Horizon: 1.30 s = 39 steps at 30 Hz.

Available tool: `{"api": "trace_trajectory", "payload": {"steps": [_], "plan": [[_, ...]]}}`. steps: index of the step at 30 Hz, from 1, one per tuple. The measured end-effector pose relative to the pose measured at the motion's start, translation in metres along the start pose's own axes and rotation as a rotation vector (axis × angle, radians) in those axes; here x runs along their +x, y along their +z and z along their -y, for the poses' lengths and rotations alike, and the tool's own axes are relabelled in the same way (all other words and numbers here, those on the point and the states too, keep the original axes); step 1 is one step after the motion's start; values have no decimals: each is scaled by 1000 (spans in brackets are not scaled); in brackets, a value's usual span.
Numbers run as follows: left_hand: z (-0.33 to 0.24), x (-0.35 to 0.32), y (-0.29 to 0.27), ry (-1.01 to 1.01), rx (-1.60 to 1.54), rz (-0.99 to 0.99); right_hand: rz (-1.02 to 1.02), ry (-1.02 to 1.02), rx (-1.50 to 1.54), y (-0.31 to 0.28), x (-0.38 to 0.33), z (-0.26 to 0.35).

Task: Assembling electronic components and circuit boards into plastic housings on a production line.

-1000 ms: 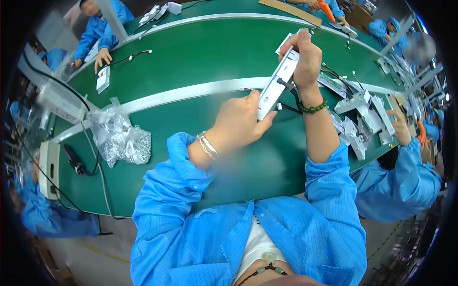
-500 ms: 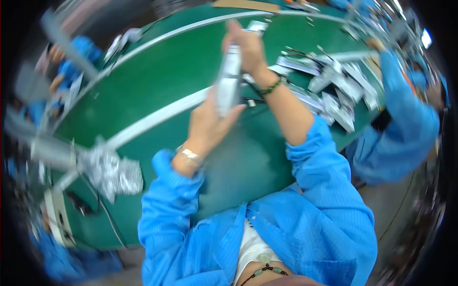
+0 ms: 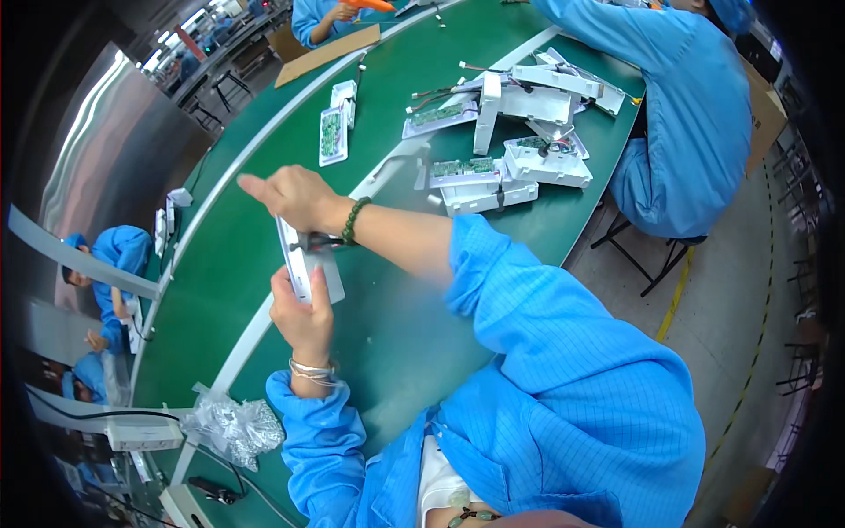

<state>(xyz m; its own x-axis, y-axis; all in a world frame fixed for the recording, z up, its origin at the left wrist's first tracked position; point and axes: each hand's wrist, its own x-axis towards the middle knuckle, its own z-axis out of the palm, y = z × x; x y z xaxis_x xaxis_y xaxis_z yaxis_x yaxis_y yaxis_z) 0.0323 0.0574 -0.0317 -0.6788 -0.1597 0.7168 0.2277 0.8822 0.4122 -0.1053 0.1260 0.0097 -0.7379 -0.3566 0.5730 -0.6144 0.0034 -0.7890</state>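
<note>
A white, box-like plastic housing (image 3: 295, 260) is tilted between my hands above the green table. My left hand (image 3: 302, 312) grips its near end, the thumb and fingers closed on the edges. My right hand (image 3: 297, 198) is closed over the far end, its thumb pointing left. Dark cables (image 3: 322, 240) show at the housing beneath my right wrist. The hand covers the housing's far part, so what its fingers do there is hidden.
White housings (image 3: 537, 104) with green circuit boards and cables are piled at the right. Another circuit-board unit (image 3: 333, 136) lies beyond my hands. Crumpled clear plastic bags (image 3: 236, 427) lie at the near left. A co-worker in blue (image 3: 682, 123) sits at the right.
The view has swung round, so the pile and co-worker appear farther left and up. Both hands still hold the housing, now lower and left in the picture.
</note>
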Motion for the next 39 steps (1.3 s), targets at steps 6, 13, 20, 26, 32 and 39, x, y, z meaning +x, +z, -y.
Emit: {"api": "trace_trajectory", "payload": {"steps": [6, 13, 20, 26, 32, 39], "plan": [[73, 43, -20, -375, -695, 36, 34, -234, -398, -70, 4, 28], [234, 65, -51, -720, -857, -275, 116, -160, -655, -253, -37, 50], [381, 0, -87, -834, 710, 7, 694, 51, -1077, -270, -95, 22], [213, 37, -74, -360, 65, -230, 926, 218, -1261, -254, -91, 2], [33, 2, -20, -395, -718, 605, 764, 138, -797, -236, -67, 34], [-22, -4, -16, -422, -972, 612, 607, 307, 57, -196, -2, 59]]}}
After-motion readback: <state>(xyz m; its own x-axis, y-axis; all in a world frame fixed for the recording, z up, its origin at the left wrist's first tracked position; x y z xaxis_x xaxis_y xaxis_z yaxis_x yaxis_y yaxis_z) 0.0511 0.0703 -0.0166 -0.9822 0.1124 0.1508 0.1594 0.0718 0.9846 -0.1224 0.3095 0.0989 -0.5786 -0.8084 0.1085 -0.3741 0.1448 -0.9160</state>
